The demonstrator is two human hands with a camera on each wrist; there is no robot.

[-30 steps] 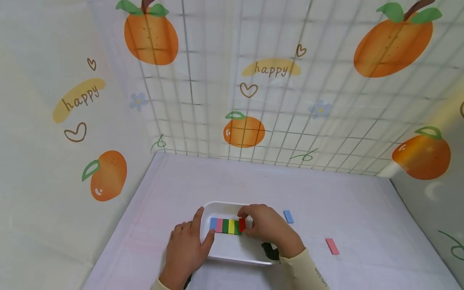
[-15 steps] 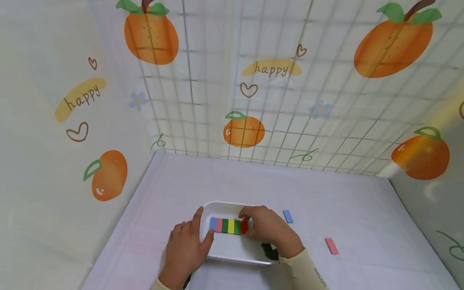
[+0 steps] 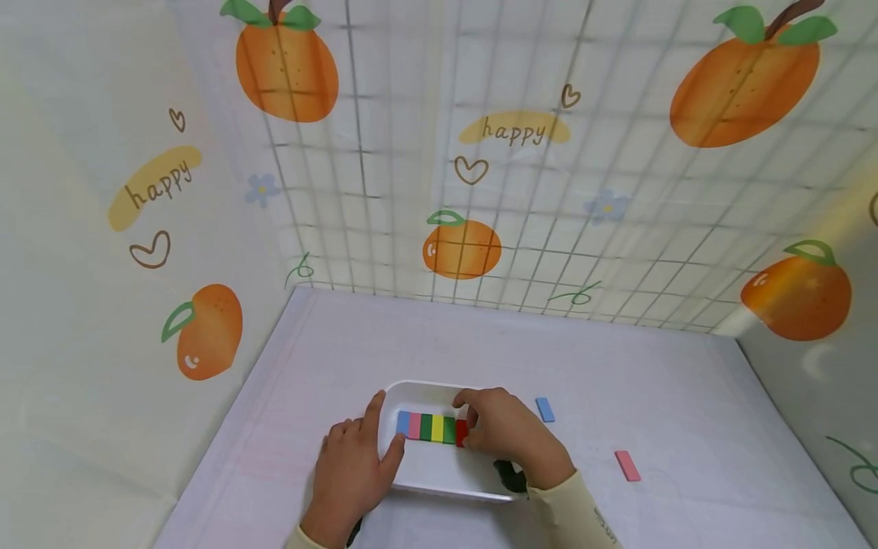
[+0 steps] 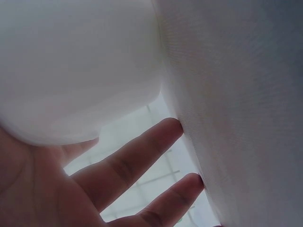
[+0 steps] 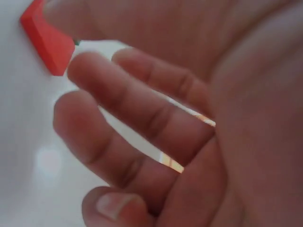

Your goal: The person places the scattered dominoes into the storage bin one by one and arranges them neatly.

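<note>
A white tray (image 3: 453, 476) stands on the table. Inside it lies a row of small flat blocks: a blue block (image 3: 403, 424), a pink block (image 3: 414, 425), a dark green block (image 3: 426, 427), a yellow block (image 3: 437, 428), another green block (image 3: 449, 430) and a red block (image 3: 461, 433) at the right end. My left hand (image 3: 353, 465) rests along the tray's left side, fingers spread, its thumb over the rim. Against the red block rests the thumb of my right hand (image 3: 514, 435); its index fingertip stands apart behind the block. The right wrist view shows the other fingers loosely bent.
To the right of the tray, a loose blue block (image 3: 545, 409) and a loose pink block (image 3: 627, 466) lie on the table (image 3: 686, 412). Behind rises a white cloth wall (image 3: 391, 229) printed with oranges over a grid.
The red block has shifted slightly right and now lies flat at the row's end. My right index finger has lifted off it. The left hand has stayed in place.
</note>
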